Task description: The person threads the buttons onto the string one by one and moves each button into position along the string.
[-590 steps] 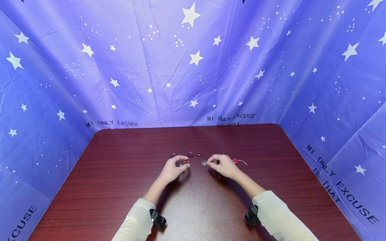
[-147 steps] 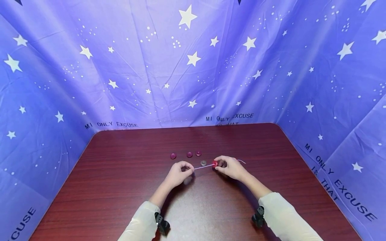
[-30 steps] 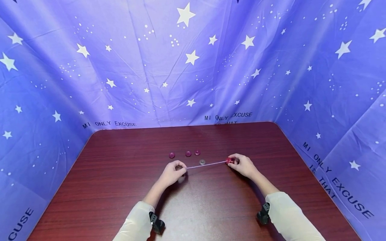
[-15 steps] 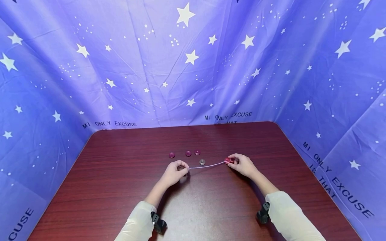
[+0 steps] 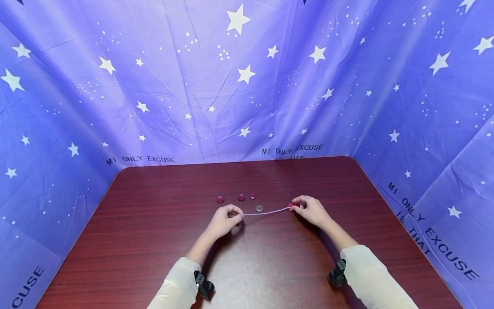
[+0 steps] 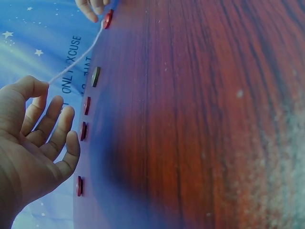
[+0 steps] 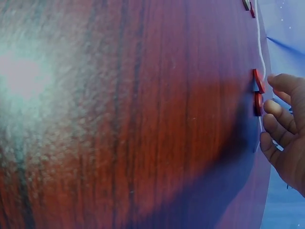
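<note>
In my left hand [image 5: 223, 221] [image 6: 35, 148], thumb and index finger pinch one end of a thin white string [image 5: 266, 213] [image 6: 76, 62]. It runs slightly slack to a red button [image 5: 290, 207] [image 6: 108, 19] [image 7: 259, 80]. A second red button [image 7: 258, 103] lies against the first in the right wrist view, with string showing past it. My right hand [image 5: 311, 211] [image 7: 291, 133] is beside both, fingers loosely bent and a small gap to the buttons in that view. A grey button [image 5: 259, 208] [image 6: 96, 77] lies just behind the string.
Three purplish buttons lie on the brown table [image 5: 162, 240] behind the hands: one at left [image 5: 220, 199], one midway [image 5: 241, 197] and one at right [image 5: 252, 195]. A blue star-printed curtain [image 5: 216, 86] stands around the table's back and sides.
Since the oldest frame, my hands have moved apart, with string stretched between them. In the last second the string has slackened, my left hand shifted slightly right, and my right fingers loosened from the red buttons.
</note>
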### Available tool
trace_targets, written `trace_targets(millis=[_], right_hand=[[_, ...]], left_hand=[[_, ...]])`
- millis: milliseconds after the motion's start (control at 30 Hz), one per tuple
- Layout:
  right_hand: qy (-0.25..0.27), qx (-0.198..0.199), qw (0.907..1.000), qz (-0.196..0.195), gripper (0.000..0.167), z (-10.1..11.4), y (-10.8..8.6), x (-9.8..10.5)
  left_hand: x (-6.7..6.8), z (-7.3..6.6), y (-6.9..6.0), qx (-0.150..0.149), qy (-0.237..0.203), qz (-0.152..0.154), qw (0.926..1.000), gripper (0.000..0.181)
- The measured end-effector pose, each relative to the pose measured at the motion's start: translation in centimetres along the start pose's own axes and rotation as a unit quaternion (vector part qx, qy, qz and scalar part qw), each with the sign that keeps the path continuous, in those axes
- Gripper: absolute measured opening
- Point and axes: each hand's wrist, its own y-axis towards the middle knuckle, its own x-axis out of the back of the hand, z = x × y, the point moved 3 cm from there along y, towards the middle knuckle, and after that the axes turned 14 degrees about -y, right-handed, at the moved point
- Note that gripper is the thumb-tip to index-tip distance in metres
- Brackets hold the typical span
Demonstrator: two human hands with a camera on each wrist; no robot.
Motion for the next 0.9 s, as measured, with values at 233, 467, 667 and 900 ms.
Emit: trace_targets(millis=[233, 467, 667, 900], right_hand=[[0.016, 0.016, 0.9997, -0.007, 0.017, 1.2, 0.2, 0.5], [0.030, 0.040, 0.9986, -0.018, 0.016, 2.9, 0.7, 0.5], [0.042, 0.062, 0.9968, -0.028, 0.016, 4.3, 0.9, 0.7], [0.080, 0.079, 0.9937, -0.007, 0.019, 6.4, 0.9, 0.8]], left_hand=[[-0.2, -0.1, 0.2, -0.006, 0.004, 0.001, 1.0000, 0.007], [-0.3, -0.4, 0.5, -0.015, 0.011, 0.007, 0.9998, 0.007], [-0.6, -1.0, 0.9, -0.018, 0.018, 0.012, 0.9996, 0.007], [-0.8, -1.3, 1.1, -0.027, 0.026, 0.019, 0.9991, 0.008]])
